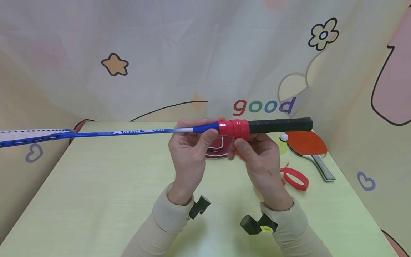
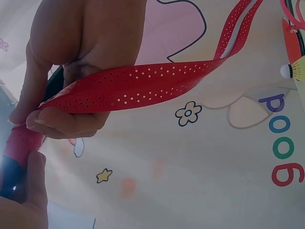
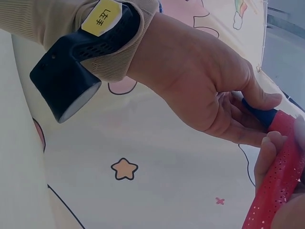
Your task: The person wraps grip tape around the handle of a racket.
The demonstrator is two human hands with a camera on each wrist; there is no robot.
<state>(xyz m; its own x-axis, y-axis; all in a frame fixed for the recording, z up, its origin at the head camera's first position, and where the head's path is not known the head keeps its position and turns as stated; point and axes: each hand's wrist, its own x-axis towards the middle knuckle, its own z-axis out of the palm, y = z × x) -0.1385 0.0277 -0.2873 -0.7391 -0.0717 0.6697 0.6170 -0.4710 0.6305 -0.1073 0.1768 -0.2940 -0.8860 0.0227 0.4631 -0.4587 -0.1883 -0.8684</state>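
A blue and white badminton racket (image 1: 135,132) is held level above the table in the head view, its head toward the left. Around the blue cone just below the shaft my left hand (image 1: 189,153) grips, thumb in front. Perforated red grip tape (image 1: 233,128) wraps the cone end of the black handle (image 1: 280,125). My right hand (image 1: 263,160) pinches the tape at the last turn, fingers partly hidden behind the handle. From that hand a loose red strip (image 2: 143,86) trails away in the left wrist view. A curl of the red strip (image 1: 300,180) shows beyond the right wrist.
An orange table tennis paddle (image 1: 308,142) lies at the table's right side, with a yellow shuttlecock (image 1: 283,139) beside it. Behind the hands sits a dark red case (image 1: 219,150), partly covered. A printed cloth backdrop (image 1: 160,71) rises behind the table (image 1: 112,192).
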